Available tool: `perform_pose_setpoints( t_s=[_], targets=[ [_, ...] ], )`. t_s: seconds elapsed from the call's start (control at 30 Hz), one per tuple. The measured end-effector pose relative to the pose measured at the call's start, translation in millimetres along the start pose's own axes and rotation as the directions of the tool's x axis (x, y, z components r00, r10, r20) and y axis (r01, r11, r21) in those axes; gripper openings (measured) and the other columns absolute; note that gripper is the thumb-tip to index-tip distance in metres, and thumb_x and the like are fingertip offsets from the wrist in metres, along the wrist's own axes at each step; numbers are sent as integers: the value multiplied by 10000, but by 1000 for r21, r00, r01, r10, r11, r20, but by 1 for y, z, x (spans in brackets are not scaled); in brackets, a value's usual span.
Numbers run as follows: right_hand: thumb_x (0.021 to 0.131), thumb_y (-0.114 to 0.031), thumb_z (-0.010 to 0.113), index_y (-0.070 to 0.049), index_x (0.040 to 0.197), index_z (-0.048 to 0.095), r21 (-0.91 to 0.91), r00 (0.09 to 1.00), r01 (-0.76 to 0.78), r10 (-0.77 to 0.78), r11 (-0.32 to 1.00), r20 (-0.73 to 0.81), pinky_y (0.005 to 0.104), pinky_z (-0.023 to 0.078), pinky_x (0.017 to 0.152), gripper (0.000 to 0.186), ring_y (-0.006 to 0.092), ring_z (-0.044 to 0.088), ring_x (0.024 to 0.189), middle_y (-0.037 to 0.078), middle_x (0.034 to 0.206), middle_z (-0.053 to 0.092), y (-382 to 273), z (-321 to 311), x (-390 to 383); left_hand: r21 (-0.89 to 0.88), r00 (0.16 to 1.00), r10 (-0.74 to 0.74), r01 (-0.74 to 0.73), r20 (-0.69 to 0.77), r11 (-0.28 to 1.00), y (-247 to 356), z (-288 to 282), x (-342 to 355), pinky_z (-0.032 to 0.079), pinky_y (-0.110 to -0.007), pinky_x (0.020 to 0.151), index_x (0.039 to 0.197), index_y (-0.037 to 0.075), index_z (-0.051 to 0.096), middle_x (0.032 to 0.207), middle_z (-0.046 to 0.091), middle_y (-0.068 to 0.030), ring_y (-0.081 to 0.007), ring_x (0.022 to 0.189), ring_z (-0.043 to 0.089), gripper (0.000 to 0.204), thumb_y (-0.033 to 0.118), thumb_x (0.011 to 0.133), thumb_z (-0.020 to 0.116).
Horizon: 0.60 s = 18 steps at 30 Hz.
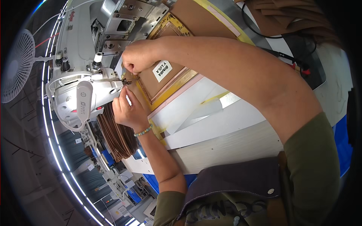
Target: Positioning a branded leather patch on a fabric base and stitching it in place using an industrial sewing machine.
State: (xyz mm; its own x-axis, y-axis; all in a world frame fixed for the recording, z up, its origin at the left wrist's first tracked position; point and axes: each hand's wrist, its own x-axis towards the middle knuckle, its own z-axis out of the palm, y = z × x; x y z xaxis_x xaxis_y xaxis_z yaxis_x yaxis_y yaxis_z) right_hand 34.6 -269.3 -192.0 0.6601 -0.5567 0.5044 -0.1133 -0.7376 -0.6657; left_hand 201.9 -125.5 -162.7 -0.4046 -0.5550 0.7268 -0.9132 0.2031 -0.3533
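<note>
Label (161, 72) with black lettering (165, 68) lies near the hands (140, 57)

olive-green sleeves (313, 165), beaded bracelet (143, 131), probably a dark apron (233, 175), round metallic snap (270, 191)

The fisheye view looks down from head height at the near edge of the desk (217, 150), facing across its top; it sits close, with the left hand (130, 110) and right hand (140, 56) above centre and the dark apron (233, 177) along the bottom; it is rolled sideways, the sewing machine (107, 84) leaning at left, past the desk's left edge the ceiling lights (57, 160) curving.
</note>
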Motion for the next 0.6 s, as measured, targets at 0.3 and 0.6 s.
perform_pose_setpoints(
  t_s=[0.3, 0.6],
  targets=[
    [778, -124, 765, -108, 755, 765, -7, 999, -40, 40, 999, 22, 401, 529, 651, 28, 252, 711, 718, 62, 751, 743, -4, -1, -1, 44, 1000, -17, 17, -4, 999, 5, 2, 0, 456, -349, 528, 931, 75, 757, 698, 546, -35, -212, 609, 566, 76, 59, 863, 787],
    [778, -125, 758, -108, 773, 766, -10, 999, -22, 22, 1000, 26, 401, 533, 666, 19, 253, 713, 734, 63, 770, 745, -3, -1, 0, 66, 999, -37, 38, -17, 997, 7, 6, -1, 460, -345, 529, 928, 76, 757, 694, 548, -28, -199, 610, 565, 85, 57, 853, 792]
  ],
)
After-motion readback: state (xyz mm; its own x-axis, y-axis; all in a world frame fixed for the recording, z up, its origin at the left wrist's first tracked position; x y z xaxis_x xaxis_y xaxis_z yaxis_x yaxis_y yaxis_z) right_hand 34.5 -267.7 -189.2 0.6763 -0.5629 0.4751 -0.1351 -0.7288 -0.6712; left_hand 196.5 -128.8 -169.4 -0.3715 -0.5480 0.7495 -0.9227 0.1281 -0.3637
